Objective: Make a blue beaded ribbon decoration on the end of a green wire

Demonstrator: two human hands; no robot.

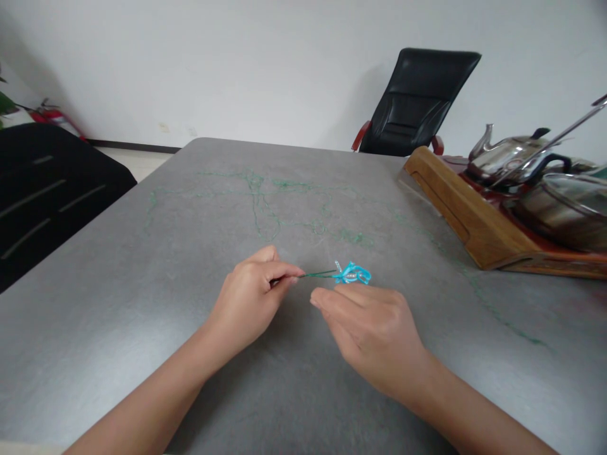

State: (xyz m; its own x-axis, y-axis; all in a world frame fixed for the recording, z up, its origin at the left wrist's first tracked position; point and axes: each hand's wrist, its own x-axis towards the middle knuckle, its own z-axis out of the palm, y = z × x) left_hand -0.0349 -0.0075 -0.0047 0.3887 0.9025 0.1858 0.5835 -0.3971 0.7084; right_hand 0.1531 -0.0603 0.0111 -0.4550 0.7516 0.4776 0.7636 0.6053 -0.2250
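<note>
Thumb and forefinger of my left hand point(256, 281) pinch a thin green cord point(318, 274) that runs to the right. At its far end is a small bright-blue looped ornament point(351, 273) with rows of clear, sparkling stones. My right hand point(367, 319) is just below and in front of this ornament, its fingers pressed together. Whether those fingers grip the ornament, the cord or something small is hidden. More green thread point(256, 183) lies in loose tangles across the grey table point(142, 303) beyond my hands, and one strand trails to the right.
On the right stands a wooden tea tray point(446, 208) bearing a metal kettle point(512, 151) and a steel pot with a glass lid point(564, 205). A black office chair point(422, 95) is behind the table, and a black chair back point(52, 196) is at the left edge.
</note>
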